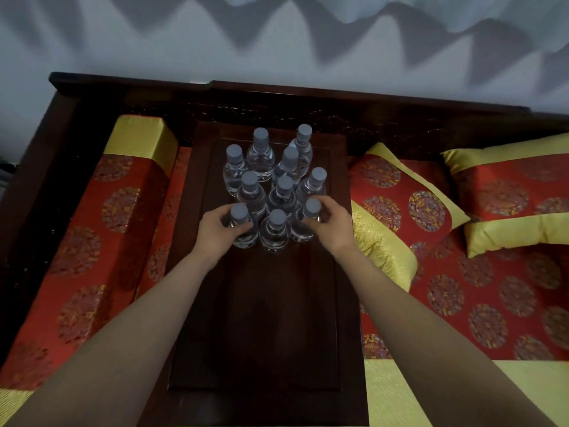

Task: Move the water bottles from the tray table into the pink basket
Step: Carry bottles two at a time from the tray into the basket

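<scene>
Several clear water bottles with grey caps stand upright in a cluster on the far half of a dark wooden tray table (264, 318). My left hand (215, 229) grips the front left bottle (243, 224) around its shoulder. My right hand (331, 224) grips the front right bottle (308, 220) the same way. Between them stands a third front bottle (275, 231), untouched. Both held bottles rest on the table. No pink basket is in view.
The tray table sits on a dark wooden couch (123, 90) against a pale wall. A red and gold bolster (107, 217) lies to the left. Red and gold cushions (400, 192) and pillows (508, 192) lie on the right.
</scene>
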`<state>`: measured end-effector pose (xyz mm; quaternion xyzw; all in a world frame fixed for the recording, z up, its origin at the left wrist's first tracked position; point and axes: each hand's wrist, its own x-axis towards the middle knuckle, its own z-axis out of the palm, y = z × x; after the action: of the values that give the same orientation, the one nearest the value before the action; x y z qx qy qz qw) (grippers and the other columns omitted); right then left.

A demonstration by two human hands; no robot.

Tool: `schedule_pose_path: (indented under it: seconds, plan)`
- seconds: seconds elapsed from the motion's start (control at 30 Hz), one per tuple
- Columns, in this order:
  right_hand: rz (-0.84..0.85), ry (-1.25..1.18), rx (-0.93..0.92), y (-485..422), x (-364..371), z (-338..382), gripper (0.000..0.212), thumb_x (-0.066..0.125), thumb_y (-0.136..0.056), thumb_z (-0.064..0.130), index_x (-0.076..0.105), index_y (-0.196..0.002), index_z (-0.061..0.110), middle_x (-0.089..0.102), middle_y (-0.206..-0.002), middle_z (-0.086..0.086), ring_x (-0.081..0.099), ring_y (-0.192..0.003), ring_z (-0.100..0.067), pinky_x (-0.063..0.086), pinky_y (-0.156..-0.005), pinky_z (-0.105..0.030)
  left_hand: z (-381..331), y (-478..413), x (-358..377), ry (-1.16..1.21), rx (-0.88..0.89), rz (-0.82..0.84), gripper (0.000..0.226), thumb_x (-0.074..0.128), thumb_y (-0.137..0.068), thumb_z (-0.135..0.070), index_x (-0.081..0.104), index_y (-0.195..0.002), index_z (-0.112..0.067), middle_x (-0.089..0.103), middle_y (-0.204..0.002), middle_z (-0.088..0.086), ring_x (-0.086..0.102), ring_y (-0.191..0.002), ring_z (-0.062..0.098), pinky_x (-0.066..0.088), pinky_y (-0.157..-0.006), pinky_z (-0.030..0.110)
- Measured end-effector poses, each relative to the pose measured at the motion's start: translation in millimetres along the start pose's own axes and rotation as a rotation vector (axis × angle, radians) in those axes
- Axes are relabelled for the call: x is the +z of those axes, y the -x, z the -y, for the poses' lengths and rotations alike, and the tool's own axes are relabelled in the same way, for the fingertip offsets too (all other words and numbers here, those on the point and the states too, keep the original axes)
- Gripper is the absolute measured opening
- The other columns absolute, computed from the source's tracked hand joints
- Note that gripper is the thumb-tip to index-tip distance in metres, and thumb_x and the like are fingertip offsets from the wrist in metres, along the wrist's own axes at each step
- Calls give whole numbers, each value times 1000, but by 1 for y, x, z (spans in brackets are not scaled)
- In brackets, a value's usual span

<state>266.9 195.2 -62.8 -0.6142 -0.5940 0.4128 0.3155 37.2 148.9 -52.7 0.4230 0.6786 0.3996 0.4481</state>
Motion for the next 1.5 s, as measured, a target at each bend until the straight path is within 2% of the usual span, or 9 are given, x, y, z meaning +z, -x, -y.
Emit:
schedule_pose_path:
  seconds: [0.2, 0.33, 0.43, 0.87, 1.03, 1.13, 1.27, 1.37, 1.5]
  plan:
    - [-2, -176, 28, 8, -1, -1, 40, 77, -75, 4, 64, -99, 33, 70, -99, 10, 65, -98, -7, 52, -93, -34, -2, 9, -1, 83, -2, -60, 39, 80, -72, -4, 70, -109, -12, 69, -92, -18, 63, -82, -14, 48, -73, 6]
    - [-30, -289, 71, 20, -11, -1, 37, 74, -76, -2, 64, -109, 12, 70, -97, 8, 65, -91, 4, 52, -84, -19, -5, 19, -7, 90, 33, -76, 39, 81, -72, -8, 70, -109, -14, 72, -88, -20, 64, -87, -13, 47, -74, 6]
    - [-59, -326, 63, 30, -20, -1, 37, 72, -76, -7, 63, -111, 2, 69, -97, 6, 65, -89, 6, 49, -81, -12, -15, 29, -11, 117, 88, -84, 37, 77, -76, -9, 69, -112, -12, 71, -101, -14, 65, -95, -8, 49, -78, 9]
    - [-139, -346, -140, 81, -71, 28, 44, 74, -73, -11, 63, -115, 0, 70, -98, 8, 68, -93, -1, 54, -82, -18, -50, 79, -2, 244, 222, -62, 36, 75, -76, 0, 68, -111, 1, 72, -110, 6, 68, -102, 10, 52, -78, 15]
    - [-179, -341, -181, 114, -92, 27, 44, 77, -72, -6, 64, -114, -2, 70, -103, -6, 68, -95, -4, 55, -84, -22, -56, 117, 8, 212, 234, -59, 39, 78, -73, -2, 69, -111, -2, 73, -106, 0, 68, -96, 2, 51, -82, 15]
    - [-229, -354, -165, 145, -107, 26, 46, 78, -71, -5, 65, -115, -1, 71, -101, -1, 68, -91, 0, 53, -79, -15, -59, 144, 11, 225, 216, -42, 37, 80, -72, -4, 71, -108, -7, 76, -99, -3, 69, -95, 5, 52, -80, 15]
    - [-301, -328, -129, 188, -132, 22, 46, 85, -67, 9, 69, -111, 10, 74, -99, 0, 70, -93, -8, 55, -77, -22, -67, 172, 25, 227, 227, 31, 35, 80, -70, -2, 73, -104, -8, 76, -93, -6, 70, -89, 3, 51, -75, 13]
    - [-382, -311, -101, 228, -159, 19, 43, 86, -65, 11, 71, -105, 15, 74, -96, 2, 70, -93, -9, 56, -79, -26, -78, 193, 44, 212, 250, 118, 31, 82, -69, -5, 75, -98, -13, 77, -93, -3, 71, -93, 10, 53, -85, 23]
    - [-516, -307, -41, 290, -200, 6, 39, 86, -65, 8, 71, -99, 23, 73, -92, 9, 69, -87, -1, 57, -79, -24, -91, 230, 91, 187, 287, 264, 26, 82, -71, -9, 74, -93, -18, 77, -89, -10, 70, -92, 6, 53, -87, 25]
